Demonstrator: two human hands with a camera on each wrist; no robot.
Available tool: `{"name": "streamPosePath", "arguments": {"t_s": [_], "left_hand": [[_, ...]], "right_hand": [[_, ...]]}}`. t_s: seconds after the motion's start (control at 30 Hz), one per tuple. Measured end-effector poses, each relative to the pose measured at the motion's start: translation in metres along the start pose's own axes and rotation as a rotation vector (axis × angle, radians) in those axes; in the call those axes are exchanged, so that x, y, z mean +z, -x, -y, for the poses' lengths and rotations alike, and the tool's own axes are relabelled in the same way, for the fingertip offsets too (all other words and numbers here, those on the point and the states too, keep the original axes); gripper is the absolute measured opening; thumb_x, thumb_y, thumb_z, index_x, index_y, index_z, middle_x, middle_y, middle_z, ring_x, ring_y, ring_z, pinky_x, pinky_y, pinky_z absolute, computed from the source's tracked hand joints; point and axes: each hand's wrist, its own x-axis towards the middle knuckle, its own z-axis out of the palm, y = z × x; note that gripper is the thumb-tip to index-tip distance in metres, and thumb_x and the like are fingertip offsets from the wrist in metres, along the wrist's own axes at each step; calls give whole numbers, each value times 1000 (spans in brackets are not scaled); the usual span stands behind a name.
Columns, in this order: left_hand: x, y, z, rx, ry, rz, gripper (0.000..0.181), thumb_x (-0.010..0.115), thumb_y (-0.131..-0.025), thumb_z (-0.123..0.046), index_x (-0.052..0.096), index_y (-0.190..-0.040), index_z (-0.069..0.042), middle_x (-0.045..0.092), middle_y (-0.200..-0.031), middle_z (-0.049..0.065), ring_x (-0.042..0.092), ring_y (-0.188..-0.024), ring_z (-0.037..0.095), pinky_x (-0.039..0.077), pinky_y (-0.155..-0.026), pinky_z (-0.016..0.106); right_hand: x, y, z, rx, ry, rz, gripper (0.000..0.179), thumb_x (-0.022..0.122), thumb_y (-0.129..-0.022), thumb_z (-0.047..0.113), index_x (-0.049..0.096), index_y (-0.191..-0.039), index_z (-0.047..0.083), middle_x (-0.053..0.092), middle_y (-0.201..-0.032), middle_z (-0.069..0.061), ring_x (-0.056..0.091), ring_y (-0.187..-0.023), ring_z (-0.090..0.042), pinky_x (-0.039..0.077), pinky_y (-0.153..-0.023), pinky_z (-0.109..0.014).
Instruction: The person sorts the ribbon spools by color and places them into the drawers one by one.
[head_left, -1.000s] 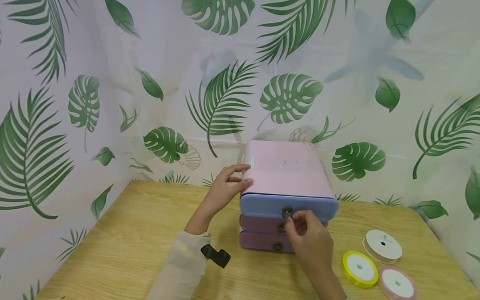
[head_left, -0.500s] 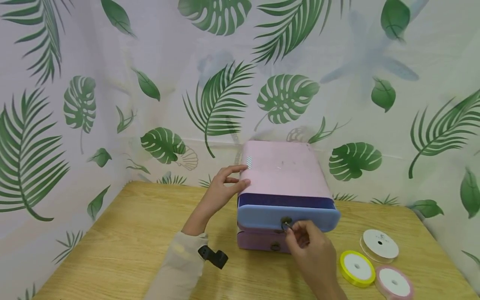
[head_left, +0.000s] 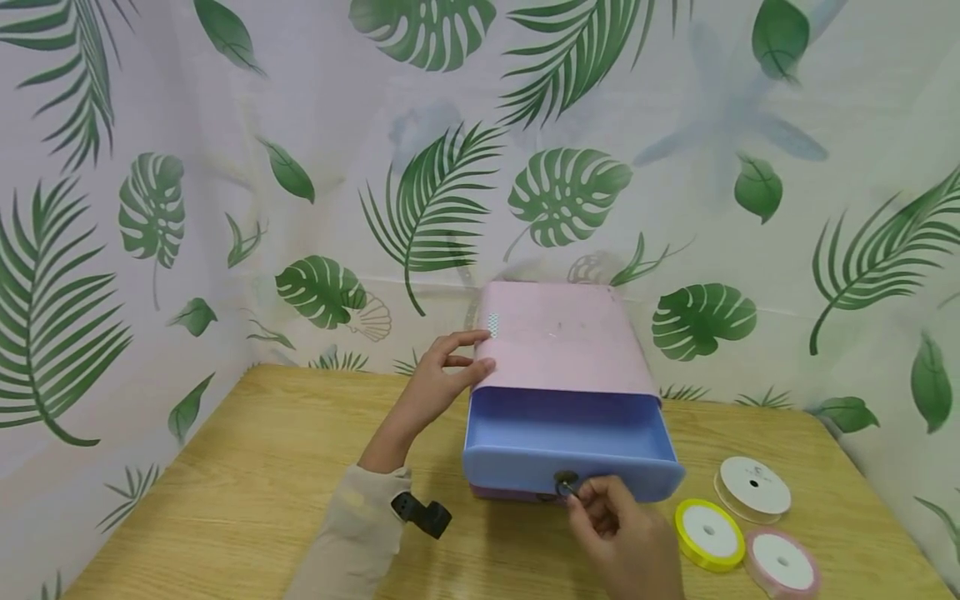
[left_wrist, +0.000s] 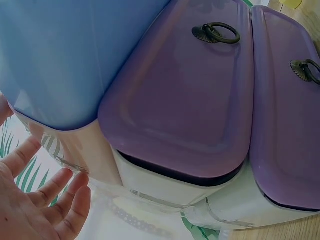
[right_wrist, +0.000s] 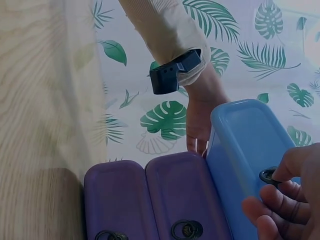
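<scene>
A small desktop drawer cabinet [head_left: 558, 342] with a pink top stands on the table. Its blue top drawer [head_left: 517, 468] is pulled well out, and the inside that shows is bare blue. My right hand [head_left: 626, 537] pinches the dark metal ring pull [right_wrist: 268, 175] on that drawer's front. Against the cabinet's upper left side rests my left hand [head_left: 442, 375], with fingers spread and extended, as the left wrist view also shows. Two purple drawers, the middle one [left_wrist: 185, 95] and the bottom one [left_wrist: 285, 110], sit pushed in below, each with its own ring pull.
Right of the cabinet lie three ribbon spools on the wooden table [head_left: 247, 500]: a white one [head_left: 753, 487], a yellow one [head_left: 708, 533] and a pink one [head_left: 783, 562]. A leaf-printed cloth [head_left: 420, 208] hangs close behind the cabinet.
The blue top drawer has slid out toward me from nearly flush, as my right hand drew its ring forward. My left hand has stayed at the cabinet's side.
</scene>
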Motion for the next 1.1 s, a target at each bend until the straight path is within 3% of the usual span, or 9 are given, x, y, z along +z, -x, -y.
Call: {"name": "streamPosePath", "arguments": {"t_s": [0.23,0.3,0.37,0.43,0.53,0.7,0.8,0.97,1.1], "left_hand": [[0,0,0,7,-6,0,46,59,-89,-28,49,-133,-20,39,-137,7,50,-115,28,50,-83,35],[0,-1,2,6,0,8,45,59,-90,-28,49,-133,-20,39,-137,7,50,-115,28,49,-83,34],[0,-3,6,5,5,12,45,59,-90,-28,49,-133,-20,39,-137,7,50,-115,28,49,-83,34],[0,-8,14,1,9,10,46,60,-89,-29,49,-133,-22,38,-138,6,50,-115,28,50,-83,35],[0,-15,26,-6,8,3,46,61,-88,-33,49,-132,-27,38,-138,3,49,-115,26,50,-82,35],[1,-18,34,4,9,-10,45,62,-86,-40,51,-128,-34,38,-137,-1,49,-115,25,50,-80,35],[2,-18,34,15,10,-16,44,63,-85,-42,52,-127,-36,38,-137,-1,49,-114,25,50,-79,35],[2,-18,33,24,0,-23,43,62,-85,-42,52,-126,-36,40,-135,-1,50,-113,26,50,-78,35],[3,-18,32,26,-10,-30,42,62,-85,-43,52,-125,-37,40,-135,-1,51,-112,25,50,-78,36]], "right_hand": [[-5,7,-3,-73,-17,-20,26,76,-58,0,57,-70,14,51,-52,15,34,-49,15,31,-43,-6],[-6,9,-4,-98,-28,-24,20,74,-64,5,57,-70,13,52,-52,14,35,-49,15,31,-43,-6],[-7,10,-5,-120,-34,-24,16,69,-78,19,57,-70,14,51,-52,15,35,-49,15,31,-43,-6],[-8,12,-5,-133,-33,-23,28,57,-88,36,56,-71,14,50,-52,16,34,-49,15,30,-43,-5],[-10,16,-4,-137,-31,-16,38,47,-90,47,55,-70,16,48,-52,18,32,-48,16,28,-42,-5],[-15,21,0,-111,-7,1,18,72,-73,21,55,-69,20,47,-52,20,31,-48,18,28,-41,-5],[-16,22,0,-96,5,8,19,74,-69,18,55,-68,20,47,-52,21,31,-48,18,28,-41,-4],[-18,24,0,-97,-26,2,17,68,-79,26,55,-69,20,48,-51,20,32,-48,18,29,-41,-4],[-19,24,1,-73,-52,13,23,76,-67,10,55,-70,19,48,-52,20,32,-48,19,29,-40,-5]]}}
